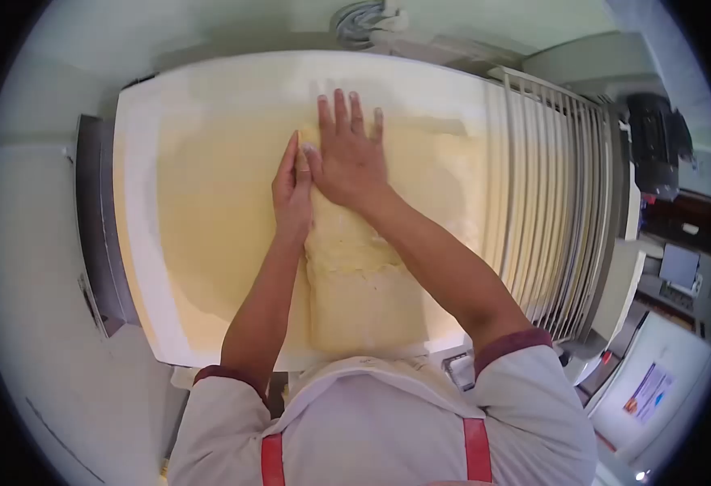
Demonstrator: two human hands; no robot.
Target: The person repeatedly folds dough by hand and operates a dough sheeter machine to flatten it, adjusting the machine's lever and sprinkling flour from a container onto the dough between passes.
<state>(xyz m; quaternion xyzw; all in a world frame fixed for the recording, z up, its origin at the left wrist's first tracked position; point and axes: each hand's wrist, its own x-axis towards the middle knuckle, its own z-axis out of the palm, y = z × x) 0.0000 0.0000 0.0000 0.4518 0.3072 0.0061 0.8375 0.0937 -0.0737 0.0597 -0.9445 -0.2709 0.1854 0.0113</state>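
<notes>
The right hand (351, 160) lies flat, fingers spread, across the far end of the pale dough slab (368, 304), while the left hand (292, 192) stands on edge along the slab's left side, beside the right thumb. Nearer the person than both hands, the slab shows a ragged crosswise seam. Right of the hands, a barred metal grille (543, 211) adjoins the white worktable (250, 77).

Pale green wall (234, 28), white table (141, 202), barred metal rack (611, 194) at right, white cabinet (683, 348) bearing purple notice (649, 392).
</notes>
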